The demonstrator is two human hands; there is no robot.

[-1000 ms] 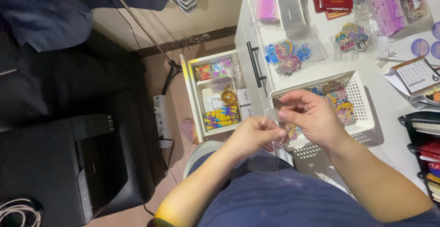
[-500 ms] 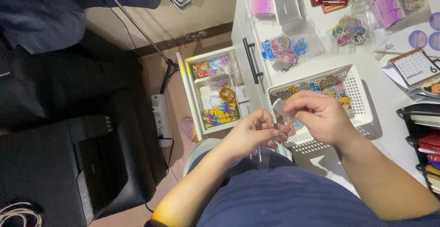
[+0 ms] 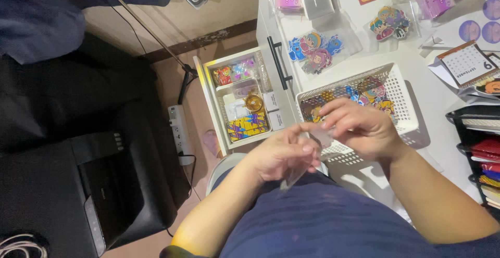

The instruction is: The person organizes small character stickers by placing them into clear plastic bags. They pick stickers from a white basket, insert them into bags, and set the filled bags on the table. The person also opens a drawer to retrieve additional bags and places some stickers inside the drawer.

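Over the near edge of the white table (image 3: 442,96), just in front of the white perforated plastic basket (image 3: 403,99), both hands meet on one small clear plastic sleeve (image 3: 298,172). That sleeve is thin, glossy and almost invisible; its long axis runs from the fingers down toward the person's blue shirt (image 3: 323,221), and its lower end hangs free below the left hand (image 3: 278,156). The left hand is closed around the sleeve's upper part, and it is the nearer hand to it. The right hand (image 3: 359,128) lies just beside, on the basket side, with fingertips pinched together at the sleeve's top edge; whether it holds a small piece there, I cannot tell. Flat colourful cartoon charms (image 3: 372,92) fill the basket, and more of them lie in the open white drawer (image 3: 242,102) at the table's left side
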